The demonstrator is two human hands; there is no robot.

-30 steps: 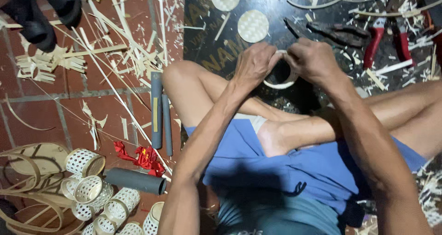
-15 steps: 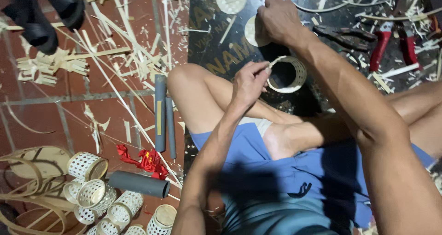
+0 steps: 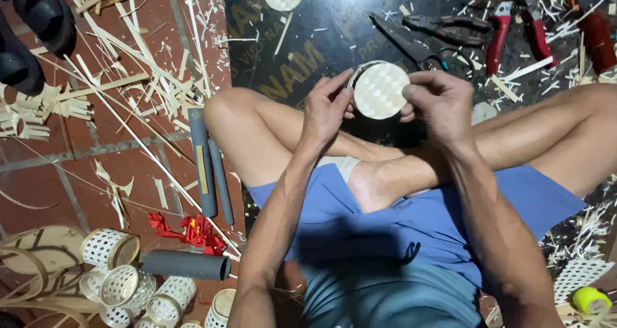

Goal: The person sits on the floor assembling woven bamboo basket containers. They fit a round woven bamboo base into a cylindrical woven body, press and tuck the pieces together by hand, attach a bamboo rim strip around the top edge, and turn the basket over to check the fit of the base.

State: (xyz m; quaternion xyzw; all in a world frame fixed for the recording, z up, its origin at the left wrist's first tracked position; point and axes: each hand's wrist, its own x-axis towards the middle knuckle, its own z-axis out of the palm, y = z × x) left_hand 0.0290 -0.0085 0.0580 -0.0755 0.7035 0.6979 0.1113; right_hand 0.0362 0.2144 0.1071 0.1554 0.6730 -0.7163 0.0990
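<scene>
Left hand [image 3: 328,106] and right hand [image 3: 437,100] pinch the round pale woven bamboo disc [image 3: 380,90] at its nine and three o'clock edges; red-handled pliers [image 3: 514,32] lie near, at two o'clock.

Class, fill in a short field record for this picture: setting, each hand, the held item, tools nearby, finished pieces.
Setting: person seated cross-legged on red brick floor among bamboo shavings
Left hand: pinches the disc's left edge
Right hand: pinches its right edge
Held item: round woven bamboo disc, face up
Tools nearby: red-handled pliers, dark shears
Finished pieces: small woven baskets, lower left
</scene>
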